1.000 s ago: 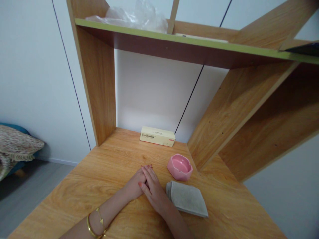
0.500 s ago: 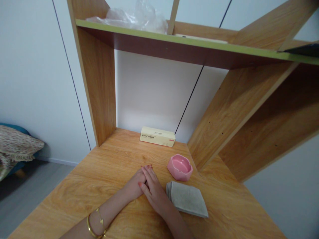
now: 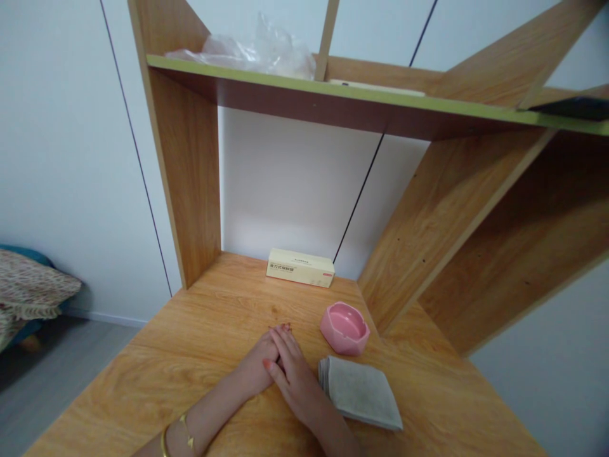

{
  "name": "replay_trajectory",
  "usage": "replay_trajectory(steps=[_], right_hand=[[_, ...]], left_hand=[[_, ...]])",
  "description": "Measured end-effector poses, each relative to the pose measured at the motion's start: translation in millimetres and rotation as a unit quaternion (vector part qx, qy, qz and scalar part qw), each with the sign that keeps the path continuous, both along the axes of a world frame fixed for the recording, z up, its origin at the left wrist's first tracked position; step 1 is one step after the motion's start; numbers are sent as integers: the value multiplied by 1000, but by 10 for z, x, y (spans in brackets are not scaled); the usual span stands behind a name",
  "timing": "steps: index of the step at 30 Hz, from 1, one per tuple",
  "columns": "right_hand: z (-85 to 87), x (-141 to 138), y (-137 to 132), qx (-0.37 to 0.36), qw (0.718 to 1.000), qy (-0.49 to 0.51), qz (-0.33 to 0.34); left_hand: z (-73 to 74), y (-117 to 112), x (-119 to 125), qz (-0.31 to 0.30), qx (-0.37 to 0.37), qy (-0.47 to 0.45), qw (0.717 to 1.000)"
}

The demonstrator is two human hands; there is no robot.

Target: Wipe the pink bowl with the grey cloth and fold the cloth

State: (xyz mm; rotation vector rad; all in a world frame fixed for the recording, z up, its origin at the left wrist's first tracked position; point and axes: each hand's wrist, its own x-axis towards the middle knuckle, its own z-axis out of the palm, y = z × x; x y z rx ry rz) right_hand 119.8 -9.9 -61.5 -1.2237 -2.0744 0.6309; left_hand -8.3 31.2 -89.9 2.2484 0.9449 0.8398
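My left hand lies on the wooden tabletop, palm down. Across its fingers rests my right hand, fingers stretched out and the thumb apart. The right hand covers most of the left fingers, though red-nailed fingertips peek out beyond it. Neither hand holds an object. A folded grey cloth lies just right of my right hand and forearm. Behind the cloth sits a pink faceted ashtray with a notched rim. Farther back, a long cream box with printed lettering stands against the white wall.
A shelf with a green edge spans above the table, bearing a clear plastic bag. Upright wooden panels stand left and right. At far left is a teal seat with a woven throw.
The whole view has tilted up slightly, so everything sits a little lower in the picture. My hands stay one upon the other; no object has moved on the table.
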Motion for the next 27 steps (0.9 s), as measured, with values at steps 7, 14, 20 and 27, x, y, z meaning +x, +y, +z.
replay_trajectory(steps=[7,14,20,27], right_hand=[[18,0,-5,-10,1000,-1,2],[25,-1,-2,-12,1000,-7,3],[12,1,7,-9,1000,0,2],[17,0,0,-17,1000,-6,2]], left_hand=[[65,-38,-10,3,0,2,1000],[-9,7,5,0,5,5,1000],[56,-14,8,-6,12,6,1000],[114,-50,7,3,20,-5,1000]])
